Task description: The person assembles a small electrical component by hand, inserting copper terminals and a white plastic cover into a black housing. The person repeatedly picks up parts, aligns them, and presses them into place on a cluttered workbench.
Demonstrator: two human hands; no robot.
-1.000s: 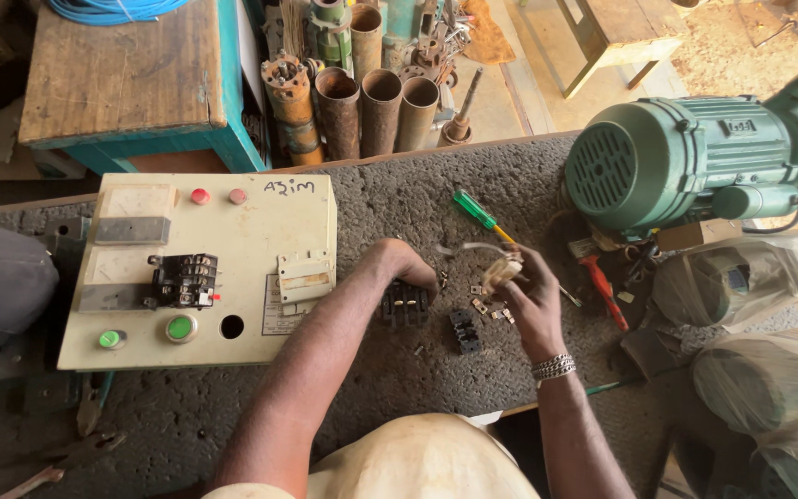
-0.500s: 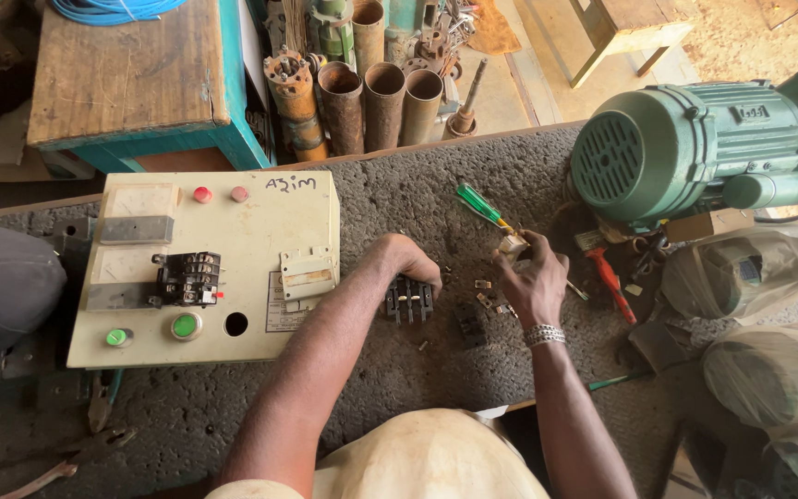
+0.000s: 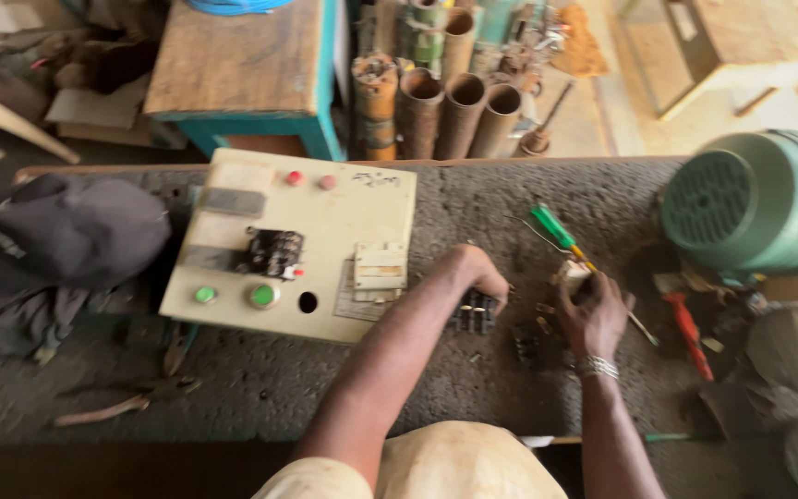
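My left hand (image 3: 475,272) rests on the dark workbench (image 3: 473,199) with its fingers curled over a small black electrical block (image 3: 473,314). My right hand (image 3: 593,314) lies to the right of it and grips a small cream-coloured part (image 3: 570,275). Small dark pieces (image 3: 530,340) lie on the bench between the two hands. A green-handled screwdriver (image 3: 554,229) lies just beyond my right hand.
A cream control panel (image 3: 325,212) with red and green buttons lies left of my hands. A dark cap (image 3: 66,231) sits at far left, a green electric motor (image 3: 755,199) at right. A red-handled tool (image 3: 690,333) and pliers (image 3: 122,402) lie on the bench. Rusty pipes (image 3: 436,111) stand behind.
The view has shifted left and blurred. My right hand has come down from near the green screwdriver toward the bench with the cream part. My left hand has stayed on the black block.
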